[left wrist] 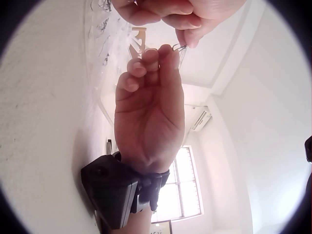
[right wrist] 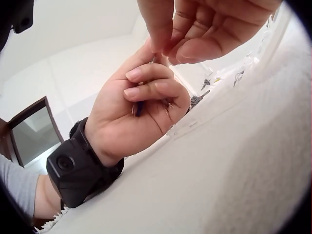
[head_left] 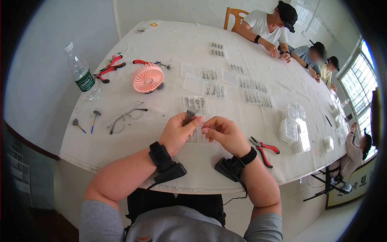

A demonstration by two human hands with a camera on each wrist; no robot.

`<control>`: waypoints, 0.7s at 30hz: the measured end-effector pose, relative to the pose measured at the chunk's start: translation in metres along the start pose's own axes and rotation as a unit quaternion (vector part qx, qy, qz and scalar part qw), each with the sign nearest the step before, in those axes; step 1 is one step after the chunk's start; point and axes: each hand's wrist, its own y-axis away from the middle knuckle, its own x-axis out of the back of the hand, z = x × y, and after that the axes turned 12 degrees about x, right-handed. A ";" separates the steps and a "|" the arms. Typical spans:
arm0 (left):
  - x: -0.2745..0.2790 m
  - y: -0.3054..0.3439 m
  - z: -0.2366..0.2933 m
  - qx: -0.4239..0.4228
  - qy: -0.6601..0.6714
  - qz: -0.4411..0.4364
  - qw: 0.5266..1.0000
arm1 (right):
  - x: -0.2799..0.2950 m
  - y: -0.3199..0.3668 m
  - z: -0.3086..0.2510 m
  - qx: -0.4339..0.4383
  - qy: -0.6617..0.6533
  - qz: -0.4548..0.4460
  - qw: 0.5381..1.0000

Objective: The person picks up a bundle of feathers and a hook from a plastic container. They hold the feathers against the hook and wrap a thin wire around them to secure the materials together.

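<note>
In the head view my left hand (head_left: 176,131) and right hand (head_left: 226,135) meet fingertip to fingertip over a clear compartment box (head_left: 197,138). My left hand grips a bundle of thin grey wire pieces (head_left: 190,115), its dark brushy end sticking out past the fingers. A blue bit (right wrist: 140,107) of it shows under the curled fingers in the right wrist view. Thumb and forefinger of my right hand pinch a small bent wire (left wrist: 179,47), which also reaches the left fingertips. Small wire loops lie in the box's far compartments.
Red-handled pliers (head_left: 264,151) lie right of my hands. Eyeglasses (head_left: 127,117), a pink fan (head_left: 148,78), more pliers (head_left: 111,68) and a water bottle (head_left: 84,74) stand or lie leftward. Filled clear boxes (head_left: 252,84) are ahead, stacked boxes (head_left: 289,131) rightward. Other people sit along the table.
</note>
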 end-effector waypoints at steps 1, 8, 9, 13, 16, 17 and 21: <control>0.000 0.000 0.000 0.000 -0.002 0.001 1.000 | 0.000 0.000 0.000 -0.002 0.002 -0.003 1.000; 0.000 0.000 0.000 -0.002 -0.010 -0.001 1.000 | 0.001 0.000 0.000 0.002 0.005 0.001 1.000; 0.000 0.000 0.000 -0.004 -0.011 0.001 1.000 | 0.001 0.000 0.000 0.006 0.005 0.005 1.000; 0.000 -0.002 -0.003 -0.015 -0.008 0.004 1.000 | 0.000 0.000 0.001 0.034 0.071 0.029 0.996; -0.002 0.001 0.001 -0.011 -0.018 0.020 1.000 | -0.003 0.001 -0.001 0.096 0.179 0.054 0.978; -0.002 0.001 0.002 -0.009 -0.021 0.023 0.999 | -0.004 0.001 -0.003 0.124 0.221 0.056 0.966; -0.001 0.001 0.002 -0.014 -0.033 0.030 0.999 | -0.005 0.003 -0.012 0.201 0.327 0.063 0.921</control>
